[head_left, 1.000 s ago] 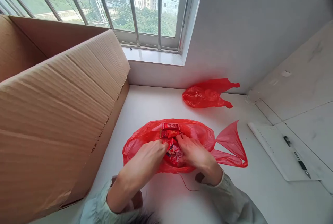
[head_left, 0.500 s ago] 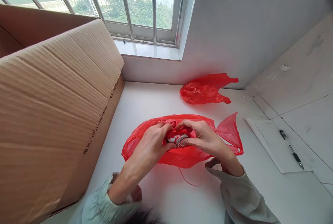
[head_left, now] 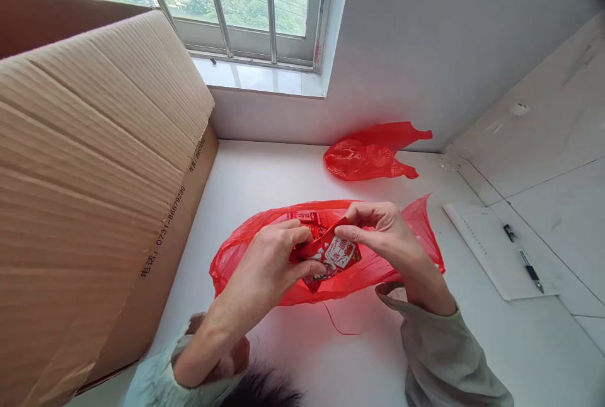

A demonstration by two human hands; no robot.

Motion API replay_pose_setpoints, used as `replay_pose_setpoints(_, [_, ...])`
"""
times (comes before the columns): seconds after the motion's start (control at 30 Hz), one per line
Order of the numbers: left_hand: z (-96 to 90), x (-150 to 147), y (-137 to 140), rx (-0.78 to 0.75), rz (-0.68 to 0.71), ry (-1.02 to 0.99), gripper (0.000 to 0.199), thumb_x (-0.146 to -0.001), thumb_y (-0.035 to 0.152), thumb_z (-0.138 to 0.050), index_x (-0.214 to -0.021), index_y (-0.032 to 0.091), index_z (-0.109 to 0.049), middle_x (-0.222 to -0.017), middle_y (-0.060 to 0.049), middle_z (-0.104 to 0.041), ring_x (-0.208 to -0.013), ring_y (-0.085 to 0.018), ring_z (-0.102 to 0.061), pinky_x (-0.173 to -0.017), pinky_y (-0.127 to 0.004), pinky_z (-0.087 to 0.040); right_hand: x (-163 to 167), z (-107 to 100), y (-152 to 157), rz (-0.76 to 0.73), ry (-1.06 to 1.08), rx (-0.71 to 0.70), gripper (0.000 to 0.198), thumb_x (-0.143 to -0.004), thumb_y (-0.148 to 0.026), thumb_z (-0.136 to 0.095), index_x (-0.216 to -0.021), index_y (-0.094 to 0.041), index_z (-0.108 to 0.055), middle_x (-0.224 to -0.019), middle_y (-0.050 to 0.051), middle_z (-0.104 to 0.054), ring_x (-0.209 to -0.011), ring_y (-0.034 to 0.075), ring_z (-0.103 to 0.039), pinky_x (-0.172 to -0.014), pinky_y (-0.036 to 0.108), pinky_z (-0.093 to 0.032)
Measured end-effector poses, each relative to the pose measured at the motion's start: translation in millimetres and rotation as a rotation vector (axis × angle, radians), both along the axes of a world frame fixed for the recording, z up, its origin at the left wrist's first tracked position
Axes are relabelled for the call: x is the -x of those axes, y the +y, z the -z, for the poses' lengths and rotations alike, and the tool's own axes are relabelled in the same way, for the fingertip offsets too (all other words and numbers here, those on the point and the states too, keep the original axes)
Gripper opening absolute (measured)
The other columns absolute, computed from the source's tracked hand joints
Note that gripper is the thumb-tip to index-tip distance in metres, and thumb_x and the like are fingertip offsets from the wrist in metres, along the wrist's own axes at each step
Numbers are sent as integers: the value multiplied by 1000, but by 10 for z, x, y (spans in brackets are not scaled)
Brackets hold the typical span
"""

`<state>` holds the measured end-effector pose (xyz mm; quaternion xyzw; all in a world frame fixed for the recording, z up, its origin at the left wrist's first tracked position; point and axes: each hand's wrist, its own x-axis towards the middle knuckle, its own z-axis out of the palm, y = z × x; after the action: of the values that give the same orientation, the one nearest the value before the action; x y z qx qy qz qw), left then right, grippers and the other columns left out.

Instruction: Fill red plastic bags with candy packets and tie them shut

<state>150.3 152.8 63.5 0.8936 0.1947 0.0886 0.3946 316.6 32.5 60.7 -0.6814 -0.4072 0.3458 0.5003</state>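
Observation:
Both hands grip one red printed packet [head_left: 338, 252] with white lettering, held tilted over a red plastic bag [head_left: 255, 230] on the white table. My left hand [head_left: 278, 252] is closed on the packet's left side, thumb in front and fingers behind. My right hand [head_left: 380, 230] pinches its upper right edge between thumb and fingers. Behind it, another red packet [head_left: 305, 217] with pale print lies in the bag's opening. What else the bag holds is hidden by the hands and the packet.
A large open cardboard box [head_left: 108, 161] fills the left side. A second red plastic bag [head_left: 363, 158] lies crumpled by the wall. At right, a sheet of paper [head_left: 491, 256] carries a pen [head_left: 532, 271] and its dark cap [head_left: 509, 232]. A thin red string [head_left: 338, 328] lies in front.
The packet has been raised and turned so its printed front shows more. My right hand has shifted right and up to its edge. The view has tilted slightly.

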Motion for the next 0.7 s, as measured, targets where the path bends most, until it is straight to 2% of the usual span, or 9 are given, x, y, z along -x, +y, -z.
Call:
replay_pose_setpoints(0.17, [-41, 29, 27, 8, 14, 18, 42, -79, 23, -80, -62, 17, -42, -64, 8, -45, -62, -11, -40, -57, -26, -29, -1, -11, -20, -10, 44, -31, 25, -79, -34, -72, -66, -17, -59, -63, -3, -56, -57, 10, -50, -53, 23, -45])
replay_pose_setpoints(0.27, [-62, 53, 34, 68, 35, -9, 21, -83, 33, -76, -81, 22, -59, -75, 9, -58, -70, -11, -49, -62, -24, -36, 16, -46, -21, -52, 82, -24, 23, -80, -34, -71, -68, -17, -60, -65, -2, -57, -58, 11, -52, -54, 23, -46])
replay_pose_setpoints(0.33, [-72, 55, 33, 112, 57, -39, 14, -87, 36, -72, -96, 27, -65, -86, 10, -65, -76, -11, -55, -68, -23, -39, 29, -67, -21, -69, 68, -25, 20, -80, -32, -71, -70, -17, -62, -65, -2, -57, -58, 11, -53, -54, 23, -46])
replay_pose_setpoints(0.37, [-74, 51, 33, 117, 56, -46, 12, -88, 34, -71, -97, 27, -66, -86, 10, -66, -76, -11, -56, -69, -22, -40, 33, -74, -23, -67, 56, -26, 20, -80, -32, -71, -70, -17, -63, -65, -2, -57, -58, 10, -53, -53, 23, -46])
replay_pose_setpoints(0.43, [-74, 37, 32, 103, 35, -47, 4, -89, 28, -70, -89, 25, -70, -78, 9, -66, -69, -10, -56, -64, -22, -39, 33, -84, -33, -42, 33, -39, 20, -80, -32, -71, -69, -17, -63, -66, -2, -56, -59, 10, -52, -53, 22, -44])
replay_pose_setpoints(0.53, [-67, 12, 35, 76, 20, -92, 10, -86, 24, -73, -76, 22, -71, -69, 8, -63, -62, -10, -52, -59, -23, -36, 22, -95, -56, -23, 55, -56, 22, -79, -32, -72, -68, -17, -61, -66, -3, -55, -59, 10, -51, -51, 22, -44])
replay_pose_setpoints(0.7, [-36, -3, 54, 75, 43, -110, 16, -86, 23, -72, -70, 22, -71, -63, 8, -60, -59, -9, -47, -57, -22, -34, 5, -122, -81, -19, 93, -36, 24, -79, -34, -74, -66, -17, -62, -64, -3, -55, -55, 10, -52, -51, 23, -45])
